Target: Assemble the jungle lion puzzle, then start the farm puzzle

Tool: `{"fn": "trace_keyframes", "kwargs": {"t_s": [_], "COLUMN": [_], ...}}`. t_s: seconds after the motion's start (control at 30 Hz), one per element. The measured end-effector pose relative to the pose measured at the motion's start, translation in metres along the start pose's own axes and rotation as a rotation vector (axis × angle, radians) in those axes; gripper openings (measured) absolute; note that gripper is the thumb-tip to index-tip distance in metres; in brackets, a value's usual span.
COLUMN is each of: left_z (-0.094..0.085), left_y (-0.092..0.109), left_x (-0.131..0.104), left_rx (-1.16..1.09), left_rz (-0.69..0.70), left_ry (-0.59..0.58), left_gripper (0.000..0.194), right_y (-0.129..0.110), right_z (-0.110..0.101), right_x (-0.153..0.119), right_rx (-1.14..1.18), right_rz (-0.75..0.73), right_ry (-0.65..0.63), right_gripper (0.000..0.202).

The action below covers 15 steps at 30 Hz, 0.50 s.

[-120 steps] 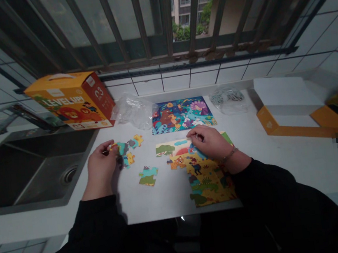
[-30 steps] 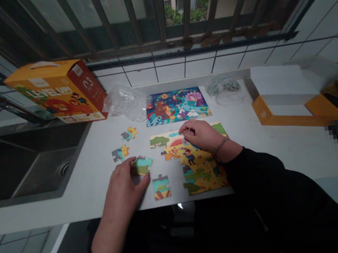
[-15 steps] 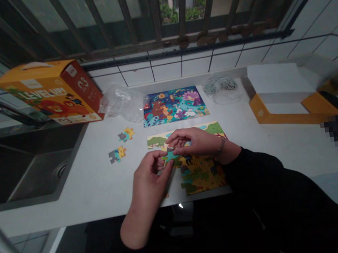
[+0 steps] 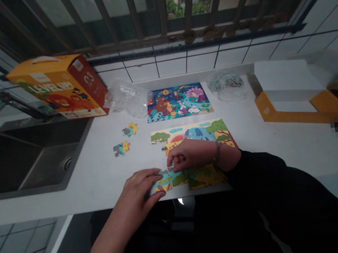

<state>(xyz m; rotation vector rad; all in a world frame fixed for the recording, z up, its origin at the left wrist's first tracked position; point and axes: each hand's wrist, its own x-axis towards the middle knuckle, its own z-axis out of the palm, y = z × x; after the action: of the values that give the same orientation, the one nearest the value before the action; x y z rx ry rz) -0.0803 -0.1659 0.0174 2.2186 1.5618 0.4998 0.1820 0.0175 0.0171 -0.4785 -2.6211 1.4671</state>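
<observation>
My left hand (image 4: pixel 141 188) rests at the counter's front, its fingers and thumb closed around a corner puzzle piece (image 4: pixel 165 184) in teal and green. Just right of it, my right hand (image 4: pixel 188 155) is closed, its fingertips pinching at the top edge of a green-and-teal puzzle piece (image 4: pixel 178 178) that lies against the corner piece. My right hand and wrist cover the middle of the partly joined animal jigsaw (image 4: pixel 199 133), which shows a blue elephant and trees. Two loose puzzle pieces, one upper (image 4: pixel 130 129) and one lower (image 4: pixel 122 148), lie to the left.
Behind the jigsaw lies a dark blue animal picture (image 4: pixel 178 102), between a crumpled plastic bag (image 4: pixel 128 98) and another clear bag (image 4: pixel 226 85). An orange box (image 4: pixel 61 89) stands by the sink (image 4: pixel 30 161) on the left. An opened orange-and-white box (image 4: pixel 297 105) sits right.
The green-and-teal piece both hands held up is now down at the jigsaw's lower left. My left hand has moved down onto the corner piece; my right hand has lowered. The view has shifted slightly.
</observation>
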Motion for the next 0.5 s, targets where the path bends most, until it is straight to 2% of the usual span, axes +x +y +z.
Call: {"fn": "trace_keyframes", "kwargs": {"t_s": [0.17, 0.5], "left_z": [0.004, -0.003], "left_y": [0.001, 0.002], "left_x": [0.007, 0.008], "left_rx": [0.046, 0.044], "left_rz": [-0.020, 0.022], "left_ry": [0.022, -0.005], "left_gripper": [0.028, 0.025], "right_y": [0.003, 0.012], "right_z": [0.005, 0.016], "right_x": [0.005, 0.011], "right_rx": [-0.138, -0.335], "right_rz": [-0.014, -0.133], "right_ry": [0.054, 0.111], "right_gripper": [0.017, 0.021]}}
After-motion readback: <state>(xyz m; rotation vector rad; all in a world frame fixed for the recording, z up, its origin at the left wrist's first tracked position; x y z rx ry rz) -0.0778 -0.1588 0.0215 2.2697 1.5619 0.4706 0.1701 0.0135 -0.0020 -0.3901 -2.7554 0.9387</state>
